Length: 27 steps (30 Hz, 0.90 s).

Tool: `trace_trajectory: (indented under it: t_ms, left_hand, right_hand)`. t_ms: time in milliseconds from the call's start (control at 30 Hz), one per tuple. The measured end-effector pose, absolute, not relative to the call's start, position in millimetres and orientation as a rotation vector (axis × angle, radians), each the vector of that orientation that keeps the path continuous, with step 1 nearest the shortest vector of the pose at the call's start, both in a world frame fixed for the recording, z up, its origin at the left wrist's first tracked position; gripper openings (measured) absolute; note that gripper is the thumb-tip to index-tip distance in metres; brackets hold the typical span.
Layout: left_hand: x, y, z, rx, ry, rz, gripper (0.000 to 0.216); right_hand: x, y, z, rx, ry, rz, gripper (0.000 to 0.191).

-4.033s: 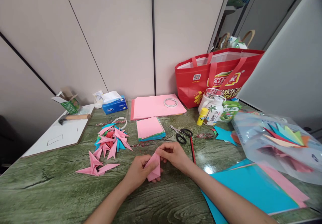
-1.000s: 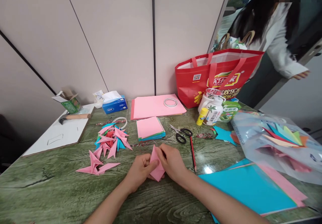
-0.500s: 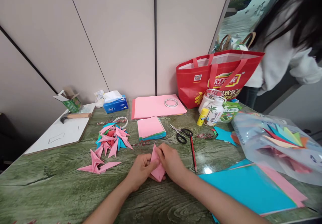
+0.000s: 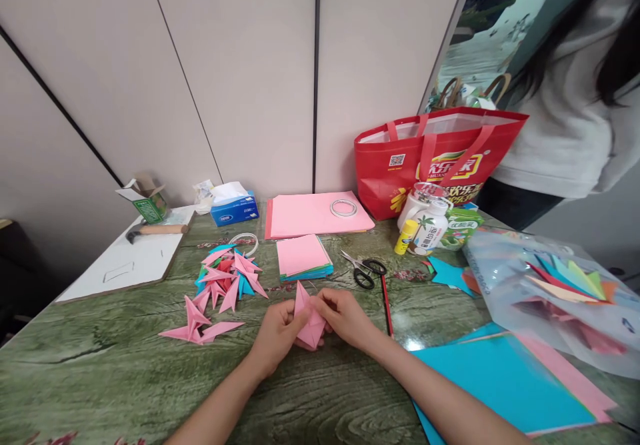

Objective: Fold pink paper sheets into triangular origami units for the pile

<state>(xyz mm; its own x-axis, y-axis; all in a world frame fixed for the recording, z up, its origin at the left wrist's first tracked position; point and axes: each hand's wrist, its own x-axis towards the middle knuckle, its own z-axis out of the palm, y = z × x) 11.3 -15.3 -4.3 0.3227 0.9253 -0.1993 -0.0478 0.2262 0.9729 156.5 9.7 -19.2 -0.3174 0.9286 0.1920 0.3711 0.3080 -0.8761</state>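
A piece of pink origami paper (image 4: 311,328), folded to a pointed diamond-like shape, is held between both hands just above the table. My left hand (image 4: 277,330) grips its left side, thumb on the front face. On the right edge, the fingers of my right hand (image 4: 345,315) pinch a flap near the middle; its fingertips are partly hidden behind the paper. Left of my hands lies a heap of folded paper pieces (image 4: 230,273) in pink, blue and red, with a pink folded piece (image 4: 197,325) nearer to me. Square paper sheets (image 4: 303,253) are stacked just beyond my hands.
Scissors (image 4: 364,268) and a red pencil (image 4: 387,305) lie right of the square stack. Blue sheets (image 4: 500,378) and a plastic bag (image 4: 555,285) cover the right side. Behind stand a glue stick (image 4: 405,237) and a red bag (image 4: 380,178). A person (image 4: 565,132) stands behind at right.
The pink paper has tilted left at its tip, and a flap on its right side shows more spread out. My right hand has shifted slightly right. The person at right has moved.
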Motion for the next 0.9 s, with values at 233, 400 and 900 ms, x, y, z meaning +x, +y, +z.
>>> trace_trajectory:
  t_ms: [233, 400, 900]
  left_hand:
    - [8.6, -11.0, -8.9, 1.170, 1.095, 0.915, 0.029]
    - [8.7, -11.5, -9.9, 1.242, 1.110, 0.948, 0.029]
    - [11.8, -11.3, -3.6, 1.192, 1.137, 0.949, 0.028]
  right_hand:
    - [157.9, 2.8, -14.2, -1.080, -1.844, 0.977, 0.022]
    - [157.4, 3.4, -15.1, -1.085, -1.829, 0.982, 0.022]
    - [159.0, 7.4, -20.4, -1.078, -1.649, 1.291, 0.013]
